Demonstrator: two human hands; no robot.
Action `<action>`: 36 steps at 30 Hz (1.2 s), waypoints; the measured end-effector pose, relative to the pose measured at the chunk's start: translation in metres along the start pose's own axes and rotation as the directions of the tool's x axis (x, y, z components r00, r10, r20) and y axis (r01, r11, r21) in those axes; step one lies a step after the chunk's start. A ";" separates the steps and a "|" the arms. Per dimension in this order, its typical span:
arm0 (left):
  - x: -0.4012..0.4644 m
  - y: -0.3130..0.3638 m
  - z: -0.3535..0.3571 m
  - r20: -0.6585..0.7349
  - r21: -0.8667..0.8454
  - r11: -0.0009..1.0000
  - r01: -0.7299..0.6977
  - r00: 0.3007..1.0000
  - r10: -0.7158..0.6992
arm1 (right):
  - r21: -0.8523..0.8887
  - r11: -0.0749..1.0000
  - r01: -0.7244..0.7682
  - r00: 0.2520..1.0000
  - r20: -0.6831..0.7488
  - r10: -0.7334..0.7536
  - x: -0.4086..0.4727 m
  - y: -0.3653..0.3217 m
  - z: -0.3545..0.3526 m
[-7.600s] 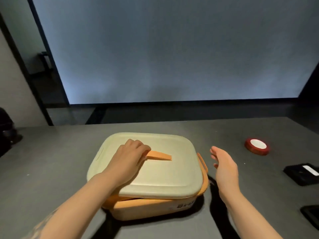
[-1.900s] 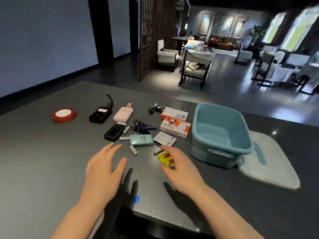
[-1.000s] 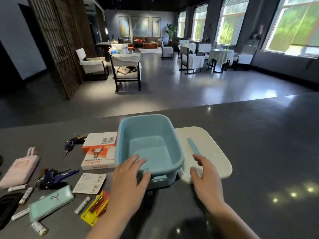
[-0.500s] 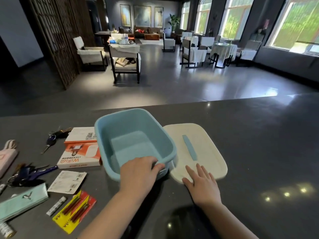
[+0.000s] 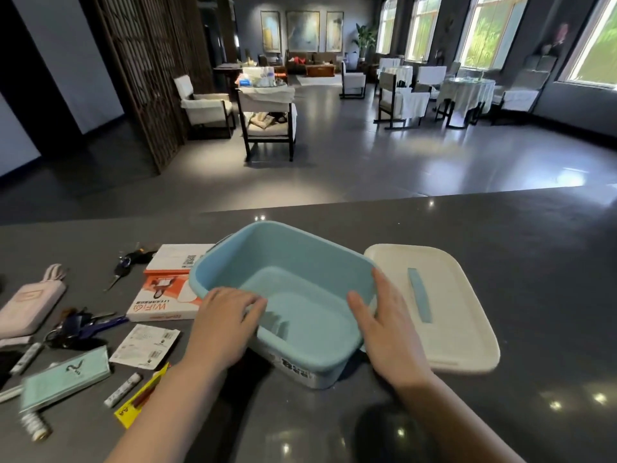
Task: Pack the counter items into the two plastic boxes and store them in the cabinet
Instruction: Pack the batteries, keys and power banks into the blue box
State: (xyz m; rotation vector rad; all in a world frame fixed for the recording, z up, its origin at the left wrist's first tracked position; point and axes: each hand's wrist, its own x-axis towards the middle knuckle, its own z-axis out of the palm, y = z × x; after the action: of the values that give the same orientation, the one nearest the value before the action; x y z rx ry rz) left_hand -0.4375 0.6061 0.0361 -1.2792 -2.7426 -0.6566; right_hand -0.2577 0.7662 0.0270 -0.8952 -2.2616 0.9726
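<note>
- Left hand (image 5: pixel 224 324) curled over the near left rim of the blue box (image 5: pixel 293 342), fingers hooked inside the wall, gripping it.
- Right hand (image 5: pixel 387 332) set against the near right rim of the same box, thumb reaching inside, fingers laid along the outer wall, holding it.
- Box open and empty, between the two hands on the dark counter (image 5: pixel 534 262), turned at an angle, with a printed sticker on the near wall below the right thumb.
- White lid (image 5: pixel 460 315) with a blue strip handle flat on the counter, just beyond the right hand's fingers, touching or nearly touching the box; cannot tell which.
- Orange-and-white WiFi carton (image 5: pixel 163 302) immediately left of the left hand's knuckles, a second white carton (image 5: pixel 178 259) farther out, partly behind the box's left rim.
- White sachet (image 5: pixel 145 345) beside the left wrist; yellow card pack (image 5: pixel 140 402) partly under the left forearm.
- Farther left of the left hand: teal case (image 5: pixel 65 379), bunch of keys (image 5: pixel 80 329), pink pouch (image 5: pixel 31 305), car key (image 5: pixel 122 265), small batteries (image 5: pixel 122 390).
</note>
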 end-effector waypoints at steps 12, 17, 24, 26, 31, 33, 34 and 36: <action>-0.042 0.003 0.013 -0.171 -0.104 0.988 -0.115 0.981 0.096 | -0.274 0.949 0.158 0.981 0.149 -0.121 0.045 0.011 -0.004; -0.045 -0.045 0.000 -0.220 -0.109 0.991 0.077 0.970 -0.100 | -0.335 0.823 0.458 0.874 0.339 -0.348 0.000 -0.030 0.031; -0.057 -0.043 0.001 -0.159 -0.238 0.971 0.011 0.986 -0.050 | -0.374 0.811 0.450 0.867 0.402 -0.295 0.005 -0.041 0.021; -0.067 -0.053 -0.003 -0.152 -0.297 0.955 0.006 0.987 -0.053 | -0.323 0.822 0.469 0.852 0.410 -0.324 0.008 -0.047 0.021; -0.112 -0.118 -0.016 -0.198 -0.281 0.922 0.266 0.924 -0.327 | -0.071 0.806 0.588 0.799 0.203 -0.565 -0.024 -0.087 0.079; -0.127 -0.137 -0.016 -0.119 -0.179 0.941 0.287 0.943 -0.310 | 0.005 0.701 0.713 0.682 0.230 -0.694 -0.043 -0.105 0.114; -0.135 -0.146 -0.016 -0.089 -0.142 0.951 0.275 0.953 -0.289 | 0.045 0.649 0.759 0.610 0.296 -0.735 -0.050 -0.112 0.134; -0.146 -0.160 -0.014 -0.064 -0.112 0.958 0.265 0.960 -0.274 | 0.085 0.664 0.743 0.541 0.507 -0.671 -0.060 -0.117 0.170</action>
State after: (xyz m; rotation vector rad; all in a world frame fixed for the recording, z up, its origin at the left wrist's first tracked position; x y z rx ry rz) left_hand -0.4617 0.4040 -0.0396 -0.8771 -2.8773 -0.8578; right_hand -0.3748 0.5877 0.0022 0.3548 -2.7698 0.6840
